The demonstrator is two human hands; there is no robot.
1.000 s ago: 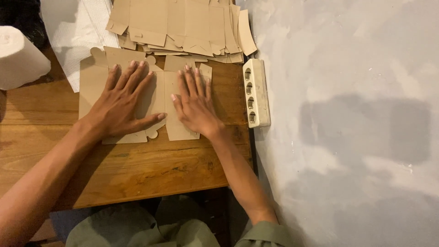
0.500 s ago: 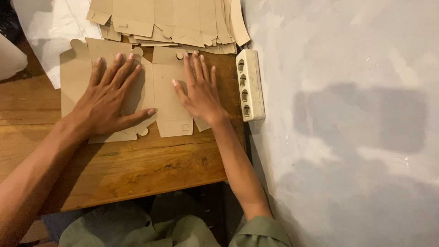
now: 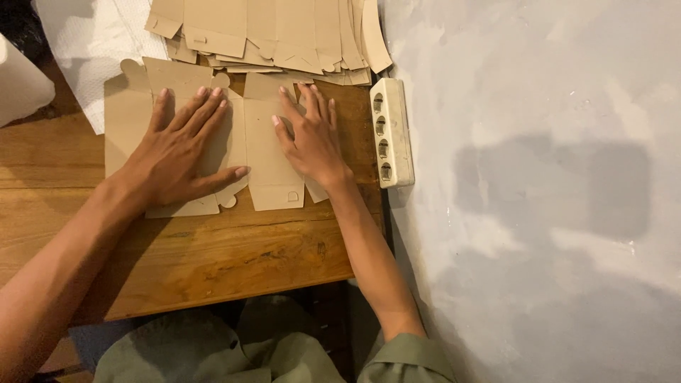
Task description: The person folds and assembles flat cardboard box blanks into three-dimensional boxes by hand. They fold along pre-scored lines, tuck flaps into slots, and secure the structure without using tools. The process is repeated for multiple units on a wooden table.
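A flat brown cardboard box blank [image 3: 259, 159] lies unfolded on the wooden table [image 3: 213, 255]. My left hand [image 3: 181, 145] rests flat on its left half, fingers spread and pointing away from me. My right hand [image 3: 308, 135] presses flat on its right part, fingers spread as well. Neither hand grips anything; both palms lie on the card. The blank's tabs stick out at its near edge between my hands.
A fanned stack of more cardboard blanks [image 3: 269, 32] lies at the table's far edge. A white power strip [image 3: 389, 131] sits along the right edge, next to grey floor [image 3: 539, 198]. White paper [image 3: 92, 50] and a white roll [image 3: 21, 85] lie at the far left.
The view has shifted, so the table's things sit lower and further right in the picture. Both hands stay flat on the blank in almost the same pose.
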